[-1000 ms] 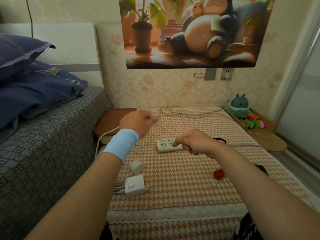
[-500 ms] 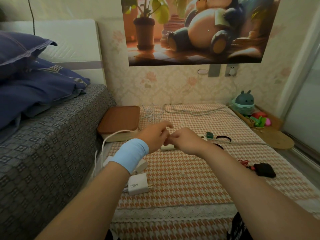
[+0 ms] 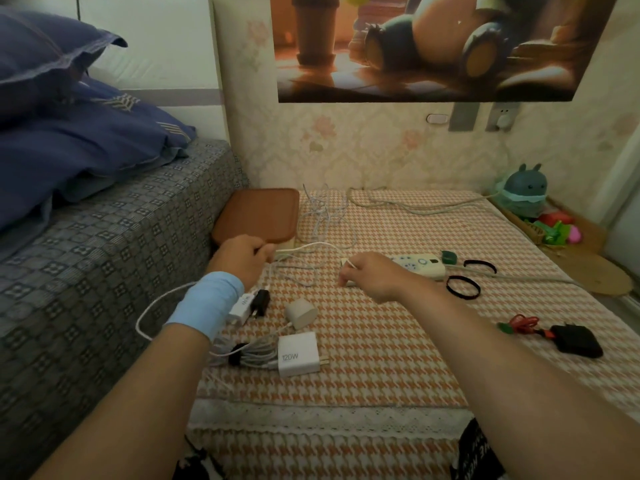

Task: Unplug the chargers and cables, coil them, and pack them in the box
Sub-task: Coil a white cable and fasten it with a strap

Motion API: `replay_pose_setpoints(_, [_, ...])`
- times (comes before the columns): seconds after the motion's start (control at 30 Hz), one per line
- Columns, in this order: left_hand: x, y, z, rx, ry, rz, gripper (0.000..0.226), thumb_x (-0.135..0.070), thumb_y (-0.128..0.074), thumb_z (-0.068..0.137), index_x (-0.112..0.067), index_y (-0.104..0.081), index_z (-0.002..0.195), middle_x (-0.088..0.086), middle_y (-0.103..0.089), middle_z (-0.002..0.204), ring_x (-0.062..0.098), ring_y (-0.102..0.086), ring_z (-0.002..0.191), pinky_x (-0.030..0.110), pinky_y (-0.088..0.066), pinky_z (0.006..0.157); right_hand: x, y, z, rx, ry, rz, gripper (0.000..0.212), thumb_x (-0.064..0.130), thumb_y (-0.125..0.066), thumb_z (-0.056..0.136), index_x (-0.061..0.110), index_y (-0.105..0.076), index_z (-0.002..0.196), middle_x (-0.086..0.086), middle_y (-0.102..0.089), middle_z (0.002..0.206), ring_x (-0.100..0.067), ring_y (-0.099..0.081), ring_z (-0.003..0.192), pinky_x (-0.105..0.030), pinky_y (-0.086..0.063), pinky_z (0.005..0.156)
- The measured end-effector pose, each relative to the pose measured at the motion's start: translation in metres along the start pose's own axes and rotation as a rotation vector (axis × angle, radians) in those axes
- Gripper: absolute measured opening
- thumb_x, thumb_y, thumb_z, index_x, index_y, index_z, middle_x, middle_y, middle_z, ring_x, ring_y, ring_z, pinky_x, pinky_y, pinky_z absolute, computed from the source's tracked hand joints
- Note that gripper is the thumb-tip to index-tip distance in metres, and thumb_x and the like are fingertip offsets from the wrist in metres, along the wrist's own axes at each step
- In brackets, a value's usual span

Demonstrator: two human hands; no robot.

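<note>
On the checked cloth, my left hand (image 3: 244,256) grips one part of a thin white cable (image 3: 304,249) and my right hand (image 3: 369,273) pinches another part, with a slack loop between them. The white power strip (image 3: 420,266) lies just right of my right hand. A white 120W charger (image 3: 299,353) with a bundled cable lies near my left forearm, beside a round beige charger (image 3: 301,311) and a small white and black plug pair (image 3: 251,304). A black charger (image 3: 576,341) with a red cable lies at the right. The brown-lidded box (image 3: 258,214) stands behind my left hand.
A loose tangle of thin white cable (image 3: 323,211) lies beside the box, and a thick grey cord (image 3: 415,209) runs along the back. Two black hair ties (image 3: 464,287) lie by the strip. The grey bed (image 3: 104,254) borders the left; toys (image 3: 526,192) sit at the back right.
My hands, close together half a second ago, have drawn apart, the left toward the box and the right staying by the power strip, with the white cable stretched in a loop between them.
</note>
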State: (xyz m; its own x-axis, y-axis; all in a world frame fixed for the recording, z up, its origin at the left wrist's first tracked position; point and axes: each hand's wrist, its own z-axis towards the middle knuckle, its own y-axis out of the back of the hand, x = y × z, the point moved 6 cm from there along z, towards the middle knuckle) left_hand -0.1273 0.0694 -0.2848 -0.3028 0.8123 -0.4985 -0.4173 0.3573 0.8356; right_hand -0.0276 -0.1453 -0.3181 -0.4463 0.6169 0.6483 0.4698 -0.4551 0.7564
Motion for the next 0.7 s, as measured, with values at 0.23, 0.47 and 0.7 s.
replay_pose_setpoints(0.23, [0.020,-0.041,0.002,0.293,0.154,-0.081,0.032,-0.015,-0.037,0.100,-0.015,-0.059,0.077,0.019,-0.067,0.097,0.039,-0.065,0.092,0.048,-0.054,0.088,0.032,-0.076,0.027,0.215,0.174,-0.304,0.043,0.010,-0.063,0.092,0.028,-0.066,0.132,-0.004,-0.064,0.132,-0.026,-0.061,0.117,-0.042,-0.054,0.094])
replay_pose_setpoints(0.47, [0.019,-0.046,0.004,0.360,0.151,-0.072,0.025,-0.019,-0.036,0.100,-0.011,-0.048,0.079,0.014,-0.053,0.075,0.024,-0.046,0.065,0.036,-0.040,0.064,0.028,-0.095,0.032,0.253,0.236,-0.493,0.061,0.029,-0.076,0.085,0.035,-0.056,0.142,-0.003,-0.059,0.140,-0.028,-0.058,0.120,-0.036,-0.051,0.087])
replay_pose_setpoints(0.7, [-0.019,-0.048,0.000,0.431,-0.019,-0.007,0.024,-0.027,-0.049,0.098,-0.013,-0.056,0.080,0.006,-0.064,0.080,0.021,-0.055,0.071,0.030,-0.043,0.066,-0.007,-0.061,0.019,0.230,0.083,-0.435,0.058,0.041,-0.077,0.083,0.031,-0.056,0.136,-0.003,-0.055,0.139,-0.025,-0.057,0.118,-0.040,-0.052,0.093])
